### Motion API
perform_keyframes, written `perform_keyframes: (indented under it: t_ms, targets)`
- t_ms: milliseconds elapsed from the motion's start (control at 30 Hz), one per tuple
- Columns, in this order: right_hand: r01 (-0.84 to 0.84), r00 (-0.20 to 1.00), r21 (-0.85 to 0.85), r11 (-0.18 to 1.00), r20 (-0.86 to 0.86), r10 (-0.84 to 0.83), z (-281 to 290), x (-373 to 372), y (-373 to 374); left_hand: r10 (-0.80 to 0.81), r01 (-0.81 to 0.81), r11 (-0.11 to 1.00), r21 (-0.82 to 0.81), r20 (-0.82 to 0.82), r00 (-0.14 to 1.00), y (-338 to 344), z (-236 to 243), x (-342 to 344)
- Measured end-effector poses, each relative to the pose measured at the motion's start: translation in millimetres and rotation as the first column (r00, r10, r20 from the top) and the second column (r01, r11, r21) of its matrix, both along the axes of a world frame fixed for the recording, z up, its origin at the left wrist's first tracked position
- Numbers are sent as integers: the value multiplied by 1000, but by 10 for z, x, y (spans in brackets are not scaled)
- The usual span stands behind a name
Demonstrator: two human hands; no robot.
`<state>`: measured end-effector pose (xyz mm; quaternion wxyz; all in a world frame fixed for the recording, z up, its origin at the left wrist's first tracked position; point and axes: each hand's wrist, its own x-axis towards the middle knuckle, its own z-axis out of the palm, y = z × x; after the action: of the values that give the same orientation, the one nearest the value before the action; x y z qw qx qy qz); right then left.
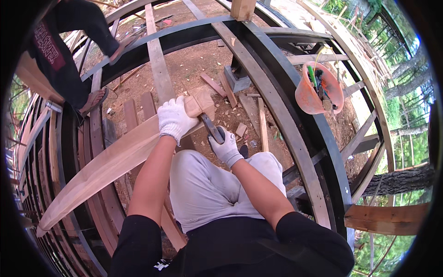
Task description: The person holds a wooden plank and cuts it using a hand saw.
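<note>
Amid the dark frame (307,127) in the head view, a curved wooden beam (106,164) is slanted. Near its blocky end, it is grasped by the gloved left hand (176,119); at that end, a dark tool (211,128) is clenched in the gloved right hand (225,145). Right of the beam, tools are held in an orange bucket (305,96); beyond its far side, another person's leg (76,69) is seen.

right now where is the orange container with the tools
In the head view, the orange container is at the upper right, by the right edge of the dark curved beam, up and right from the gloved right hand.
</note>
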<state>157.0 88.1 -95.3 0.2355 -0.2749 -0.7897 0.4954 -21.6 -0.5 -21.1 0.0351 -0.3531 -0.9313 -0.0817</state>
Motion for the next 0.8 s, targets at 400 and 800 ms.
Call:
perform_keyframes:
  t_ms: [400,800]
  targets:
    - [-45,989,-63,997,138,54,139,1522,-332,40,-35,993,-109,42,998,-163,145,-17]
    - [-90,993,-15,996,77,90,351,1854,-371,1,-1,1000,-7,19,1000,-169,75,-69]
